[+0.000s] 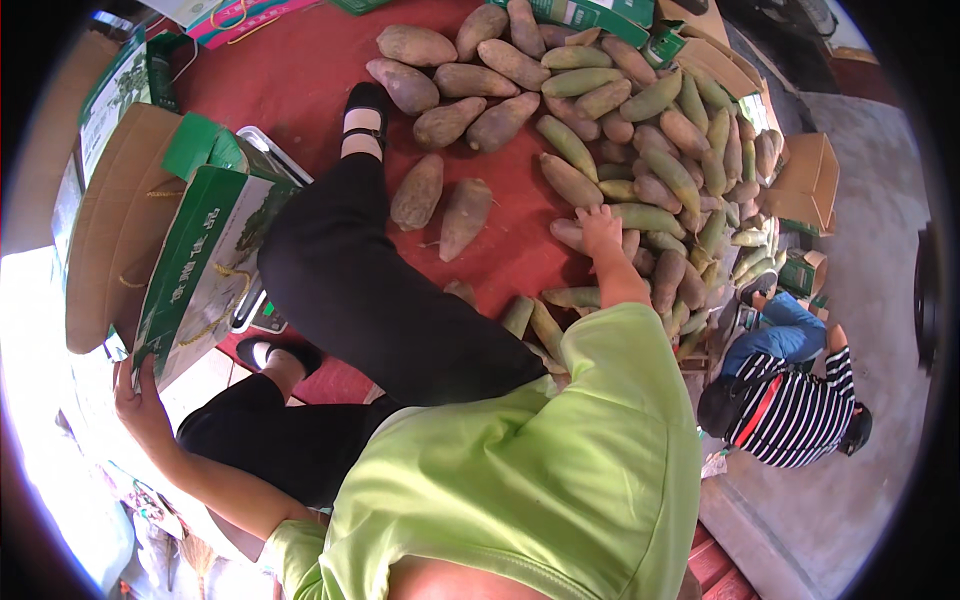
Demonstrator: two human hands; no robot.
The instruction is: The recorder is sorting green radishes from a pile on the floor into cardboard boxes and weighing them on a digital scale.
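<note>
The left hand (140, 398) pinched the box (195, 275) at one o'clock; the right hand (602, 236) touched a tuber (566, 235) at nine o'clock, grip unclear.

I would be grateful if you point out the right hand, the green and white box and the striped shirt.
Right hand (602, 233): head view, back of the hand.
Green and white box (204, 265): head view, printed side panel.
Striped shirt (797, 415): head view, its torso part.

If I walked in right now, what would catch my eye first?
Probably the big heap of green and purplish tubers at upper right, with the right hand at its left edge. Next, the lime-green shirt at lower middle, then the green-and-white carton at left, the left hand at its lower corner.
</note>
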